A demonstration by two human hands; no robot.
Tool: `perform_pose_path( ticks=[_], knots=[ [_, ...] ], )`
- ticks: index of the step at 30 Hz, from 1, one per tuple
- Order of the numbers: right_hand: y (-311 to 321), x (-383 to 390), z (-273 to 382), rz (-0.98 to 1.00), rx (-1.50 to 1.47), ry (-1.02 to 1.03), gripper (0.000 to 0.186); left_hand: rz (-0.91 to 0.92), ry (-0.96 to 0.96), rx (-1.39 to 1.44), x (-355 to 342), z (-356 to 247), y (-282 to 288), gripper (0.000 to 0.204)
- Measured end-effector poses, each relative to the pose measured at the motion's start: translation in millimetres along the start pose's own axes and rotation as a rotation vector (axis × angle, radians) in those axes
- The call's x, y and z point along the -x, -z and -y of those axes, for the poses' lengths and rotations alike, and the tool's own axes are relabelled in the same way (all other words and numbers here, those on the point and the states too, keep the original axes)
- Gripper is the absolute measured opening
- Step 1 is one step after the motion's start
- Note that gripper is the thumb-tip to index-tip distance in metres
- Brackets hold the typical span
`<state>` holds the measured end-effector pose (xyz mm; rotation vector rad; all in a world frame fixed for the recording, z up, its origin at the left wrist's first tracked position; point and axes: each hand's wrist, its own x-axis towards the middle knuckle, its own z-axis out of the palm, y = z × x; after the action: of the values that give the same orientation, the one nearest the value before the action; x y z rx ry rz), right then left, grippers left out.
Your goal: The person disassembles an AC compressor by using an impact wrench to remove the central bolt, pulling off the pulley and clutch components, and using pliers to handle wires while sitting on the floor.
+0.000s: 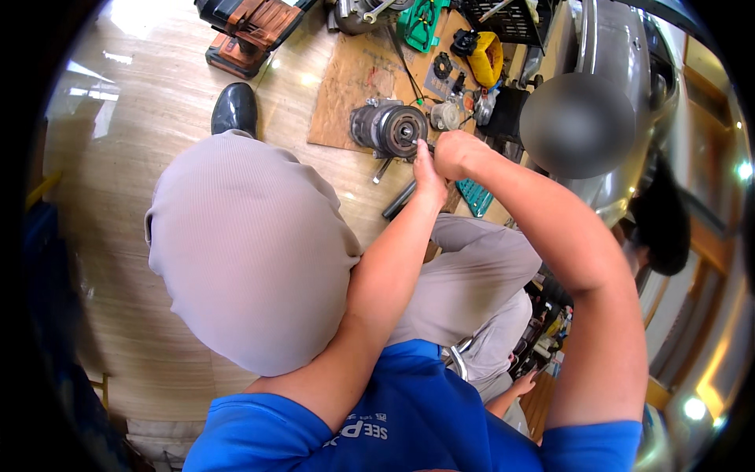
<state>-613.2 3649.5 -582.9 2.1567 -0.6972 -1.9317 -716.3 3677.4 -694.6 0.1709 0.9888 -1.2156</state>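
Observation:
A metal compressor [374, 126] with a round grooved pulley [403, 128] lies on a sheet of cardboard, its pulley face turned toward my hands. My left hand [429, 177] is closed beside the pulley's lower right edge. Close against it, my right hand [458, 155] makes a fist. Between them runs a thin dark metal tool [417, 143], its tip at the pulley's hub. Its handle is hidden in my fingers, so its exact kind does not show. Below the pulley a short metal tool [382, 171] lies on the floor.
Beyond the compressor stand an orange-black power tool [250, 35], a green case [423, 23], a yellow container [485, 59] and a black crate [511, 20]. A dark tube [399, 200] lies near my knee. A grey car [617, 47] is at right; another person's hand [524, 383] shows lower right.

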Motion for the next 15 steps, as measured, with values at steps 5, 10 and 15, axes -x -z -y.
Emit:
perform_pose_path(
  ticks=[5, 10, 15],
  knots=[
    [6, 6, 3, -0.015, -0.087, -0.082, 0.032, -0.017, -0.022, 0.014, 1, 0, -4, 0.055],
    [0, 6, 5, -0.031, -0.095, -0.101, 0.032, 0.066, -0.002, 0.058, -2, 1, 3, 0.055],
    [0, 9, 1, -0.03, -0.107, -0.095, 0.032, -0.001, -0.033, 0.003, -10, 7, 4, 0.054]
  ],
)
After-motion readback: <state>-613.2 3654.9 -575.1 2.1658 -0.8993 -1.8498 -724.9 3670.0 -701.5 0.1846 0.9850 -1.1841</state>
